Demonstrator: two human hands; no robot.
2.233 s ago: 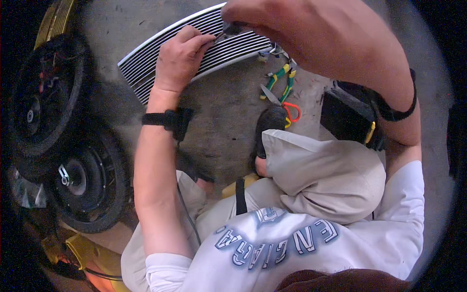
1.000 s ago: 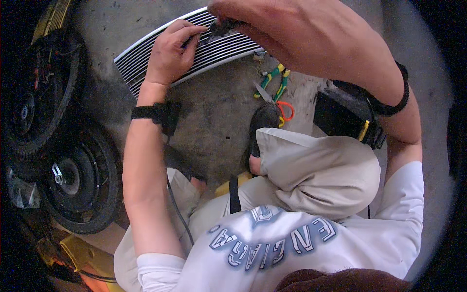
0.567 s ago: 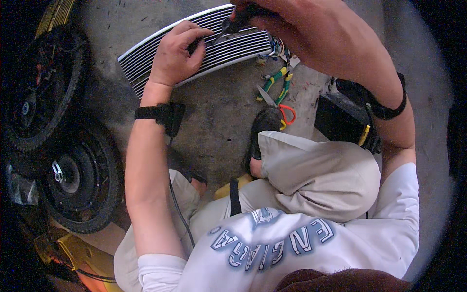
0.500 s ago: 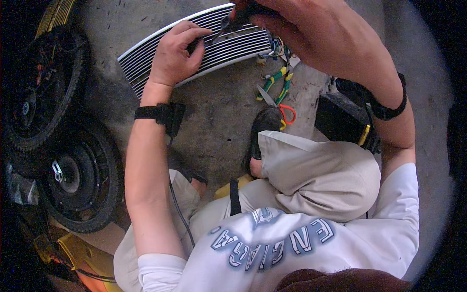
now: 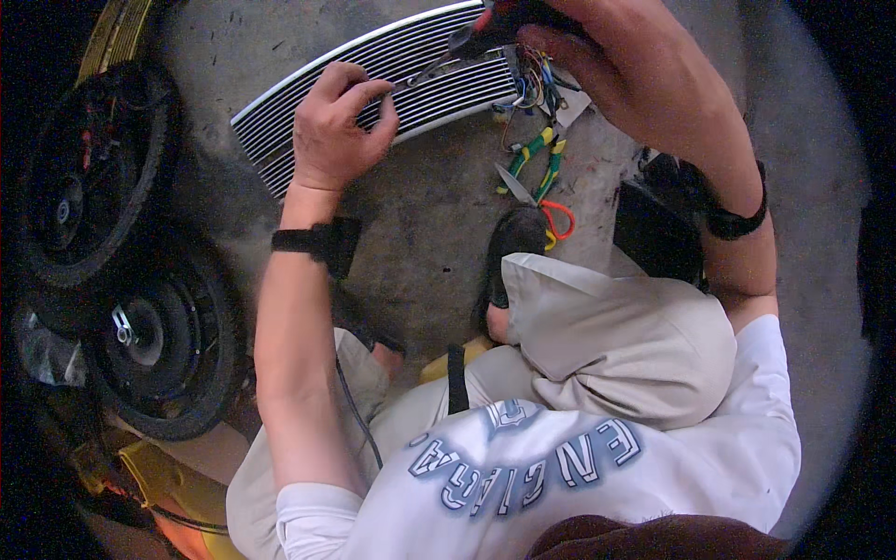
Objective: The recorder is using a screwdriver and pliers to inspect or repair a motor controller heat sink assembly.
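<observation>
A curved panel [image 5: 308,114] with black and white slats lies on the floor at the top of the head view. Over its middle is my left hand [image 5: 341,131], fingers curled and thumb drawn toward the index finger; anything pinched there is too small to make out. My right hand [image 5: 560,47], at the top edge, grips a tool [image 5: 464,37] with a black and red handle. Its slim metal shaft [image 5: 429,71] points toward my left fingertips, above the slats. The right fingers are partly hidden. A tangle of coloured wires [image 5: 537,79] lies at the panel's right end.
Green-and-yellow pliers [image 5: 532,149] and scissors [image 5: 519,187] with orange and yellow handles lie by my shoe [image 5: 515,247]. Two black-tyred wheels [image 5: 98,187] rest at the left. A black box-like object [image 5: 658,224] stands below my right forearm. A cable [image 5: 355,411] runs beside my left arm.
The view has shifted slightly, moving the floor things a little rightward. Both hands stay over the panel, with the tool's shaft still close to my left fingertips.
</observation>
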